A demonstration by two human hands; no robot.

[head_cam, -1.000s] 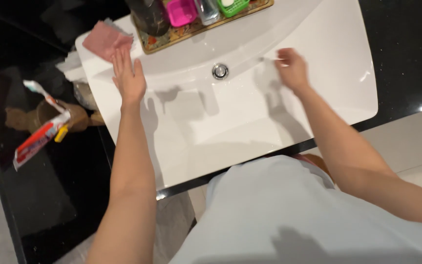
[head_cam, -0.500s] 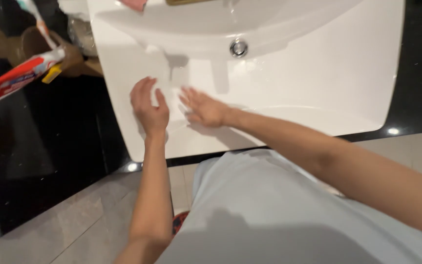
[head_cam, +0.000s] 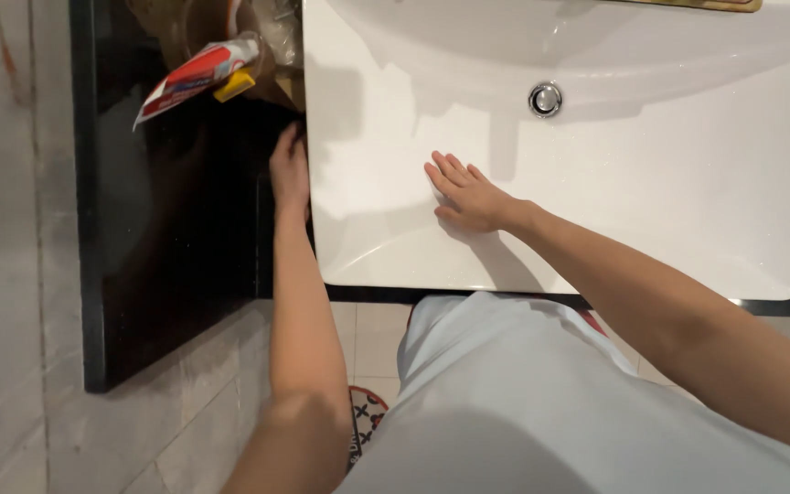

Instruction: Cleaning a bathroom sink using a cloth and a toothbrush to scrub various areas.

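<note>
White glazed ceramic, the broad rectangular wash basin (head_cam: 688,210) fills the upper right of the view, set into a glossy black countertop (head_cam: 176,238), with its round chrome drain (head_cam: 545,99) up near the back. Its long axis runs left to right. The right hand (head_cam: 468,194) lies flat, palm down, on the basin's front slope, fingers straight and slightly fanned, pointing toward the upper left; the drain sits beyond and to the right of the fingertips. This hand is the nearer to the bowl's middle, its forearm stretched in from the lower right. The left hand (head_cam: 290,169) rests on the black counter right against the basin's left edge, fingers together, holding nothing, arm straight. Beyond it lies a red and white toothpaste tube (head_cam: 189,78).
</note>
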